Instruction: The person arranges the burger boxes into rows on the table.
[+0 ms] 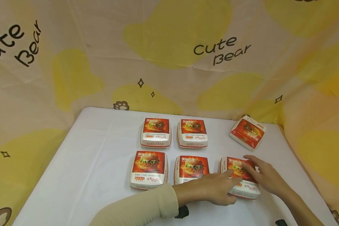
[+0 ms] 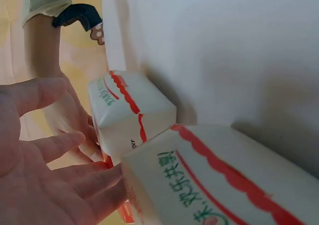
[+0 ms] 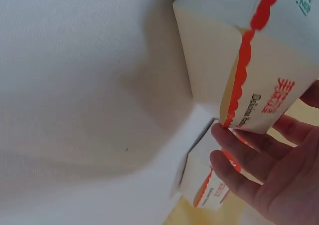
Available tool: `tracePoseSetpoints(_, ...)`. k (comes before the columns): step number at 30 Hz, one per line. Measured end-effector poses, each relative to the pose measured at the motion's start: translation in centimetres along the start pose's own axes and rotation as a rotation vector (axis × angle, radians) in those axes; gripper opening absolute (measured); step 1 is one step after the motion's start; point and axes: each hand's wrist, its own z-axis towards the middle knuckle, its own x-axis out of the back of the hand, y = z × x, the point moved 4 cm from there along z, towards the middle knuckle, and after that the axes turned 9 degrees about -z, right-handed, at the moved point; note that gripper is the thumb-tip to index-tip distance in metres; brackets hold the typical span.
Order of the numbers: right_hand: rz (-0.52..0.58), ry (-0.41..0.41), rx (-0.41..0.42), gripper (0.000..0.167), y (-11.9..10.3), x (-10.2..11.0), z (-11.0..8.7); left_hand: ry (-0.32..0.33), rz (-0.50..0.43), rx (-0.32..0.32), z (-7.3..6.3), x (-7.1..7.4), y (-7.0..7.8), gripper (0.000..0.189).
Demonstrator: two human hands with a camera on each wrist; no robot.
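A red and white burger box point(image 1: 248, 187) with a burger picture on its lid sits at the front right of the white table. My left hand point(image 1: 218, 186) reaches across it from the left, fingers spread over its near-left part. At its right side is my right hand point(image 1: 268, 177), with fingertips over the lid's right edge. The left wrist view shows the left hand point(image 2: 47, 160) with fingers extended beside two boxes. In the right wrist view, loosely bent fingers of the right hand point(image 3: 269, 170) lie by the box's side point(image 3: 219, 55), not wrapped round it.
A front middle box point(image 1: 192, 166) is partly hidden by the left forearm. Beside it stands a front left box point(image 1: 148, 166). Behind are two upright boxes point(image 1: 156, 131) point(image 1: 192, 133) and a turned box point(image 1: 248, 131) at back right. A patterned curtain point(image 1: 169, 62) hangs behind the table.
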Motion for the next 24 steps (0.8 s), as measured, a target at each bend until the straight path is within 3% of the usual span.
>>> tracePoseSetpoints(8,0.011,-0.008,0.011,0.048,-0.25,-0.13,0.12,0.011,0.002,-0.038,0.0,-0.19,0.08,0.064)
tracePoseSetpoints(24,0.015,-0.005,0.016,0.047,-0.42,-0.31,0.1,0.006,-0.004,-0.02,-0.01,-0.22,0.07,0.063)
